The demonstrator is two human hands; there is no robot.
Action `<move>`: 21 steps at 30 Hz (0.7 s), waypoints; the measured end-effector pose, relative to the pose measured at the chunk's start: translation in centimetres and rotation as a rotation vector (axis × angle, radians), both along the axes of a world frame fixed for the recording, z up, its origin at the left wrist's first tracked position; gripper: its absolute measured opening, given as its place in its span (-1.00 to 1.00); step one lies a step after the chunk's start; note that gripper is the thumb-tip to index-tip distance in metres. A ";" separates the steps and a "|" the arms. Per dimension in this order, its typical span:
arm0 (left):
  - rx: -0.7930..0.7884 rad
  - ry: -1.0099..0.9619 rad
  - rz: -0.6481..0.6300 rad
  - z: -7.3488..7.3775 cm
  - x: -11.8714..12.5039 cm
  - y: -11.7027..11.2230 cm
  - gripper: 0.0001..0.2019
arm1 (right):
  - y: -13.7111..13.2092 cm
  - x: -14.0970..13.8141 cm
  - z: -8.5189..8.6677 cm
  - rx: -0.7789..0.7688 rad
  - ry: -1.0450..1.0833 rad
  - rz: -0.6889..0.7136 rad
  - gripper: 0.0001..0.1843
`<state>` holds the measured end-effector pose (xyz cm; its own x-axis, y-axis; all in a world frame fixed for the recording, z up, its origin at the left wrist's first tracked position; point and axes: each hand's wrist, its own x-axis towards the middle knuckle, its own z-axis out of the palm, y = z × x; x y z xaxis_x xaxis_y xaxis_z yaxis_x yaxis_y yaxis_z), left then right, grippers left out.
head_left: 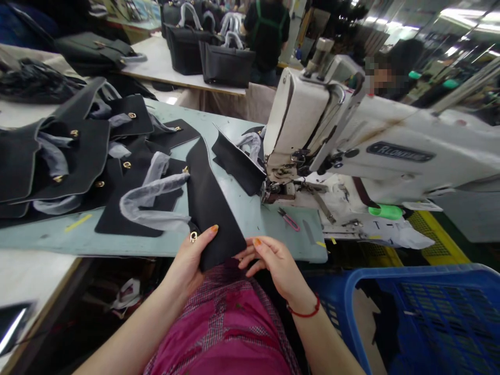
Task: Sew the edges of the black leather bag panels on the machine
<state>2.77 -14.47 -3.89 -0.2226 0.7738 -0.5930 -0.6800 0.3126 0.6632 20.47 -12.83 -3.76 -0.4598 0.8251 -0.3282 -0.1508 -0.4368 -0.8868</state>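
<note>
My left hand [194, 253] is closed on the lower end of a black bag panel [213, 195], thumb on top, beside a gold ring fitting [194, 237]. A handle wrapped in white film [152, 203] loops leftward from the panel over another black piece [113, 213] lying on the table. At the panel's lower right corner is my right hand [273, 258]. Its fingers are apart, the tips at the edge, with no clear grip on it. Another black panel [238, 161] with a wrapped handle lies beside the needle end of the sewing machine [297, 125].
Several black bag pieces with wrapped handles [54, 156] pile up at left on the pale table [234, 125]. Pink-handled snips [289, 220] and a green spool [386, 211] lie by the machine. A blue crate [351, 302] stands at lower right. Finished-looking bags [226, 65] and people [267, 31] are behind.
</note>
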 end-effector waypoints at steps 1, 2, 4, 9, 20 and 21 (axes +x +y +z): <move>0.018 0.023 -0.005 0.2 0.1 0.5 -0.70 | 0.0 0.2 0.0 0.016 -0.025 0.013 -0.57; 0.033 0.043 -0.024 0.3 0.2 1.0 -0.69 | 0.0 0.2 0.1 0.036 -0.052 0.027 -0.54; 0.046 0.081 -0.091 0.2 0.4 2.0 -0.66 | 0.3 0.0 0.3 0.092 -0.113 0.024 -0.51; 0.060 0.223 -0.170 -0.5 0.9 5.5 -0.59 | 2.6 -0.4 -0.2 0.184 -0.210 -0.051 -0.48; 0.160 0.281 -0.248 -1.2 2.1 14.7 -0.50 | 9.2 -0.1 -3.0 0.117 -0.113 -0.271 -0.48; 0.179 0.283 -0.261 -1.4 2.0 15.1 -0.51 | 9.5 -0.2 -3.1 0.120 -0.110 -0.281 -0.48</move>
<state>4.80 0.63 -5.25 -0.1403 0.9111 -0.3877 -0.3769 0.3129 0.8718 20.32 -3.36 -6.90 -0.1758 0.9506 -0.2559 -0.1514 -0.2830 -0.9471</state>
